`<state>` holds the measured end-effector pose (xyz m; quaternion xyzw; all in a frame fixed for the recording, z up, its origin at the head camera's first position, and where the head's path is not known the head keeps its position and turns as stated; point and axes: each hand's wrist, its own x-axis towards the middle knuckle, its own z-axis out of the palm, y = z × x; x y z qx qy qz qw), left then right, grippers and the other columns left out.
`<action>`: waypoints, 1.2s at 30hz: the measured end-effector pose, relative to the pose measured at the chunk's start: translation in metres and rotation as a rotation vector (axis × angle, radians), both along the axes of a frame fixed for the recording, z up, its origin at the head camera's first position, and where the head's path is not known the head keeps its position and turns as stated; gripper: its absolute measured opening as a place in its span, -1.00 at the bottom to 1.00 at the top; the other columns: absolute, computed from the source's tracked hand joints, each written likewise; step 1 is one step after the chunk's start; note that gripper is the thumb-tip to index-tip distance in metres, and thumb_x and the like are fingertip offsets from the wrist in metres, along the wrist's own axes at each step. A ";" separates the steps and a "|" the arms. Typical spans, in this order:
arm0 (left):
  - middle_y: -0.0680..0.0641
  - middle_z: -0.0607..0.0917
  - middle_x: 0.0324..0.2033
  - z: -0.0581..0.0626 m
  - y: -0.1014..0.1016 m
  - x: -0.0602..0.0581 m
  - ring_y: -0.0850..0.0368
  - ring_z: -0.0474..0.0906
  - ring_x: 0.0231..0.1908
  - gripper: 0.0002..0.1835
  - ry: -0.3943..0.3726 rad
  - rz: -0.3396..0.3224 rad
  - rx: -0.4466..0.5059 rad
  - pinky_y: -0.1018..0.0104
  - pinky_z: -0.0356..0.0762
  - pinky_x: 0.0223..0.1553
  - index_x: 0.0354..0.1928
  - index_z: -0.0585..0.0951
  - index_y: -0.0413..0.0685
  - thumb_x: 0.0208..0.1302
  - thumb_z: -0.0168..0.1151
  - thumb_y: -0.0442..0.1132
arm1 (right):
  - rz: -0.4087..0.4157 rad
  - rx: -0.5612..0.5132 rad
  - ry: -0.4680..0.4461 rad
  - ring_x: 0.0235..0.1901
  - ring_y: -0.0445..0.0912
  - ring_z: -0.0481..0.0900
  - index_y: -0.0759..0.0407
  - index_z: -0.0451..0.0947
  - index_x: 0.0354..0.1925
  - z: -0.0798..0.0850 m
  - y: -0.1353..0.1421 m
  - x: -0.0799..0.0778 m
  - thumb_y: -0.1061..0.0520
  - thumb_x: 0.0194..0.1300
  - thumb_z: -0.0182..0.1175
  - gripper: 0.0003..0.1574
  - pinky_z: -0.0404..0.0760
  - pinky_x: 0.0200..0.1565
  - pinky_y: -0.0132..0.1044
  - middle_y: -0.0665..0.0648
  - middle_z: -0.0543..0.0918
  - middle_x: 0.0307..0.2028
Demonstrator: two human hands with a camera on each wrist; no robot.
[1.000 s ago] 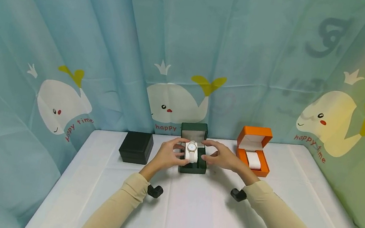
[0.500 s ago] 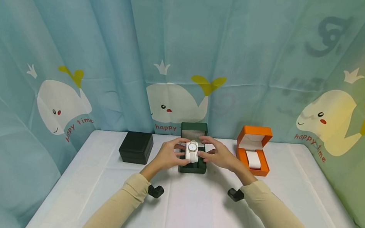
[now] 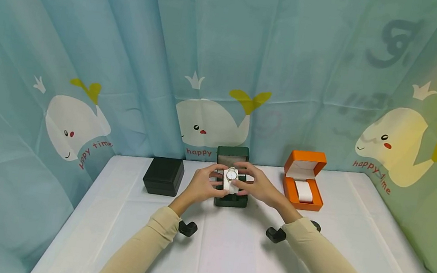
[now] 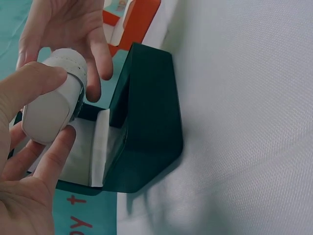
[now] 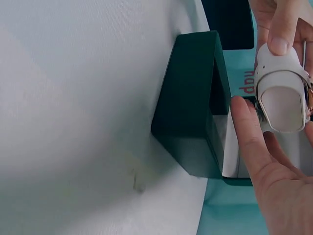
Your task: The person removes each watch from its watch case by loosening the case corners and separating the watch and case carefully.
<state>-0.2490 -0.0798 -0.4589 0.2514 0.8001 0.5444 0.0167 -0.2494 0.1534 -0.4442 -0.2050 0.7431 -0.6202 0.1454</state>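
In the head view, a watch (image 3: 231, 175) with a white strap and round face is wrapped around a white cushion (image 4: 46, 112). My left hand (image 3: 201, 184) pinches this cushion at its ends, thumb on one side and fingers on the other. Right below is a dark green watch box (image 3: 236, 202), its lid standing up at the back. On the other side of the watch, my right hand (image 3: 258, 188) has its fingers extended. In the right wrist view its nearest finger (image 5: 247, 127) lies beside the cushion, apparently not gripping it.
A closed black box (image 3: 163, 176) stands to the left on the white tablecloth (image 3: 218, 258). To the right, an orange watch box (image 3: 315, 200) stands with its lid up and a white cushion (image 3: 303, 192) inside. Behind the table hangs a blue whale-print curtain (image 3: 232, 40).
My right hand has moved left, closer to the watch, and its fingers now overlap the watch's right edge in the head view. The watch and left hand have shifted only slightly.
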 end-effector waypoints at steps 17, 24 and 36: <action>-0.34 0.60 0.12 0.002 0.002 0.005 -0.35 0.65 0.06 -0.26 -0.003 0.029 0.034 -0.12 0.67 -0.01 0.30 0.55 -0.17 0.01 0.60 -0.44 | -0.044 -0.123 -0.064 0.16 0.22 0.51 0.05 0.44 0.35 -0.013 -0.012 0.001 0.16 0.36 0.39 -0.36 0.74 -0.11 0.05 0.31 0.46 0.22; -0.33 0.56 0.18 0.002 0.001 0.007 -0.34 0.63 0.10 -0.24 -0.027 0.024 0.026 -0.14 0.65 0.03 0.33 0.52 -0.15 0.03 0.59 -0.44 | -0.078 -0.091 -0.075 0.23 0.24 0.43 0.01 0.48 0.30 -0.014 -0.013 0.001 0.12 0.35 0.41 -0.39 0.75 -0.09 -0.02 0.26 0.47 0.25; -0.32 0.55 0.19 0.002 0.001 0.007 -0.30 0.63 0.11 -0.23 -0.043 0.024 0.007 -0.02 0.68 0.01 0.34 0.52 -0.14 0.02 0.60 -0.45 | -0.073 -0.101 -0.087 0.20 0.21 0.45 0.06 0.46 0.33 -0.014 -0.012 0.004 0.17 0.35 0.40 -0.37 0.75 -0.08 -0.04 0.29 0.47 0.24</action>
